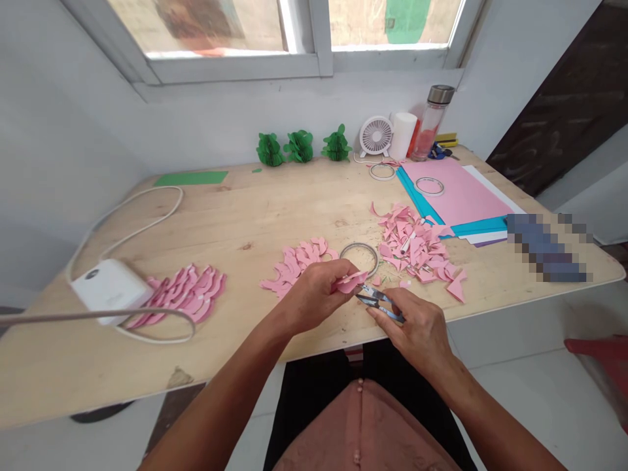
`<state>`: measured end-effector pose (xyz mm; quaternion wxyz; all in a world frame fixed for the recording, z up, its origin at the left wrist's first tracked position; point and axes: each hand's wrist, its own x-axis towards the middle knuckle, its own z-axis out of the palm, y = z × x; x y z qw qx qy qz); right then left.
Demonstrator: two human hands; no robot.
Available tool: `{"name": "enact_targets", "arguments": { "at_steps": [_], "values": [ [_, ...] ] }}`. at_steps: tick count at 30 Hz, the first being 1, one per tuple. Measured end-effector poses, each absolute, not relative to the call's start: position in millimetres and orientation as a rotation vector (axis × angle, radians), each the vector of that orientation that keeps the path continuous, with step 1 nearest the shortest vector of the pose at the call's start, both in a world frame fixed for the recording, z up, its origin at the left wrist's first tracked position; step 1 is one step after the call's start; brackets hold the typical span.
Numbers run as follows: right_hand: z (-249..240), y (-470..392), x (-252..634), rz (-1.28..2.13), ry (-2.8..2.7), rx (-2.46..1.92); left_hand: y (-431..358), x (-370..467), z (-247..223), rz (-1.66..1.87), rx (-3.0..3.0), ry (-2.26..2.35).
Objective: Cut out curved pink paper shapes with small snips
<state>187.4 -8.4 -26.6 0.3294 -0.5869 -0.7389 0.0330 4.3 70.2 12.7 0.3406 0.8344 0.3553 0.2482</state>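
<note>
My left hand [316,294] pinches a small pink paper piece [351,282] above the front part of the wooden table. In my right hand [422,322] is a pair of scissors [381,302], its blades parted and their tips at the paper's lower edge. Just behind both hands a roll of tape [360,244] lies flat. Cut pink shapes [299,260] are spread behind my left hand, partly hidden by it. A heap of pink scraps [415,242] lies beyond my right hand. Another group of wavy pink pieces [189,294] rests at the left.
A white box [110,288] with a looping cable sits at the left. Green paper figures [299,146], a small fan [376,136] and a glass bottle [428,127] stand along the wall. Pink sheets [466,193] bearing a tape roll lie at the right, near a blurred dark object [544,248].
</note>
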Motion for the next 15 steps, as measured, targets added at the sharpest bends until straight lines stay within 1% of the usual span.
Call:
{"name": "enact_targets", "arguments": {
  "at_steps": [7,15],
  "values": [
    [-29.0,-8.6,187.1,0.138,-1.932,-1.549,71.8,4.7,17.2,0.684,2.232,0.823],
    [-30.7,-8.2,184.9,0.235,-1.913,-1.558,68.4,1.9,10.6,0.767,2.343,0.789]
  ]
}}
